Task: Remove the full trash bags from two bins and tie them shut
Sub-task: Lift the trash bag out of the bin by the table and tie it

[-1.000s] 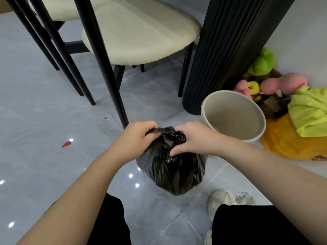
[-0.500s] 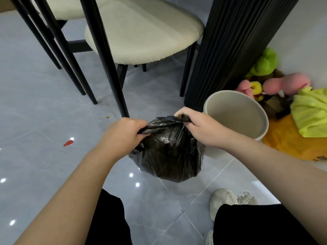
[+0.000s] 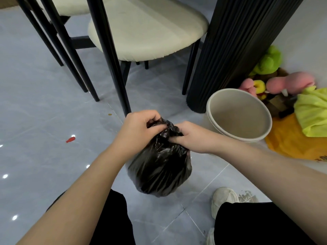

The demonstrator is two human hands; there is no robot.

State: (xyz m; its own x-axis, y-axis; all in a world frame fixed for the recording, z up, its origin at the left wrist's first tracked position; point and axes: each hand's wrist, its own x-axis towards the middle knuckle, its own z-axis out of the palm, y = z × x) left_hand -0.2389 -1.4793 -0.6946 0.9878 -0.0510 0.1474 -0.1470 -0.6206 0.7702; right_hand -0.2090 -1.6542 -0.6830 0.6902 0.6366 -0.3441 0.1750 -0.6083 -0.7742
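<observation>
A full black trash bag (image 3: 160, 170) hangs just above the grey tiled floor in front of me. My left hand (image 3: 139, 128) pinches the bunched top of the bag from the left. My right hand (image 3: 187, 137) grips the same gathered neck from the right, fingers tucked into the plastic. The two hands nearly touch at the bag's mouth. To the right stands a beige round bin (image 3: 238, 114) with no liner in it.
Black chair legs (image 3: 113, 68) and cream seats (image 3: 146, 29) stand right behind the bag. A ribbed black column (image 3: 230, 50) rises behind the bin. Plush toys (image 3: 283, 82), a yellow cloth (image 3: 313, 112) and an orange bag (image 3: 292, 142) lie at right. My shoe (image 3: 223, 198) is below.
The hands were apart, stretching the bag's mouth open half a second ago; now they have come together again at the bunched neck, and the bag hangs lower.
</observation>
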